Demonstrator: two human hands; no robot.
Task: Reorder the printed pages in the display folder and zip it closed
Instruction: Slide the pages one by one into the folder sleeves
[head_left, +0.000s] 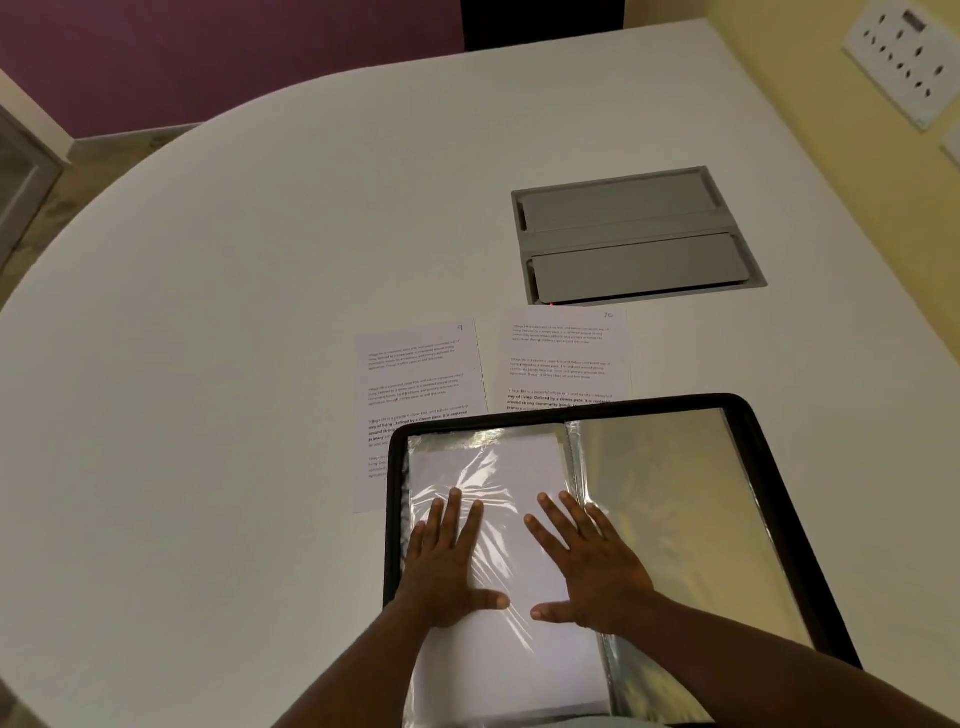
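Note:
A black-edged display folder (774, 499) lies open on the white table, its clear sleeves shining. In the left sleeve sits a white page (511, 467), blank side up. My left hand (447, 561) and my right hand (587, 564) both press flat on that sleeve, fingers straight and spread. The right sleeve (670, 499) looks empty and reflective. Two printed pages lie beyond the folder: one marked 9 (415, 374) at the left, partly under the folder's corner, and one marked 10 (563, 358) at the right, its lower part hidden by the folder.
A grey cable hatch (634, 234) with two flaps is set into the white table (234, 312) behind the pages. A wall socket plate (906, 65) is at the upper right. The table's curved edge runs along the left.

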